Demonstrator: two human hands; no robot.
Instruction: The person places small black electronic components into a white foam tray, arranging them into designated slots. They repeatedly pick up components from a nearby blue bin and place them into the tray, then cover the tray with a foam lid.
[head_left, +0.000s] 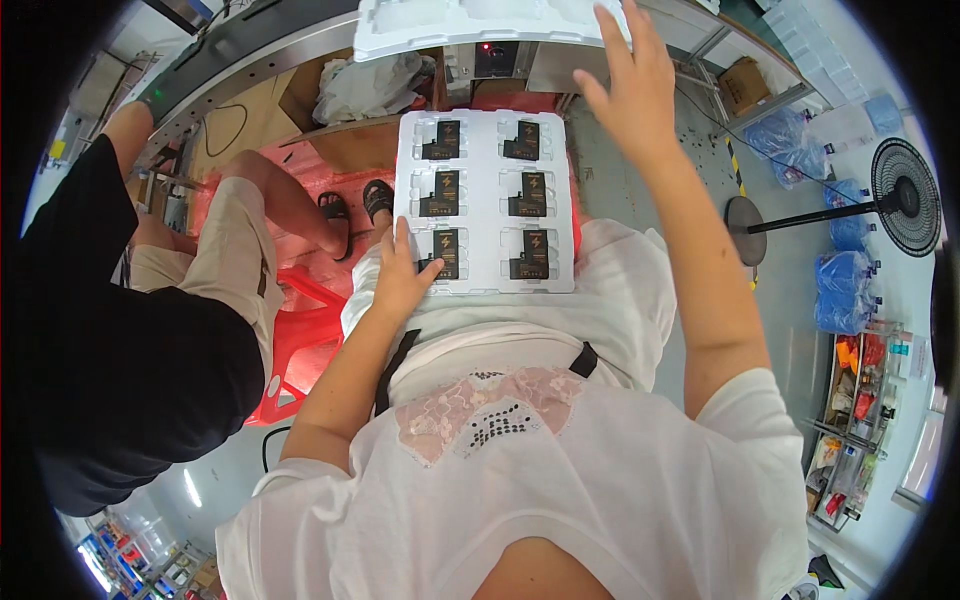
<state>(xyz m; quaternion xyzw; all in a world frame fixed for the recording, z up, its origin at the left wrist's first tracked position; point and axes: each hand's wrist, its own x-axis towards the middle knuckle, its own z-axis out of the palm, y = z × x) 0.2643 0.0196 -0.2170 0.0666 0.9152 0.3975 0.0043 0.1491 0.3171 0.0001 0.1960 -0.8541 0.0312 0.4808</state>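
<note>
Hand (L) (402, 282) on batt. tray (481, 205)

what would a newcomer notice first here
Probably the white tray over the person's lap, with six flat black packs in two columns. Next, the right hand raised, fingers spread, beside another white tray at the top, while the left hand touches the lap tray's lower left. A black fan stands far right.

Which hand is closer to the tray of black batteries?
Left. The left hand touches the tray at its near left corner; the right hand is past its far right corner.
</note>
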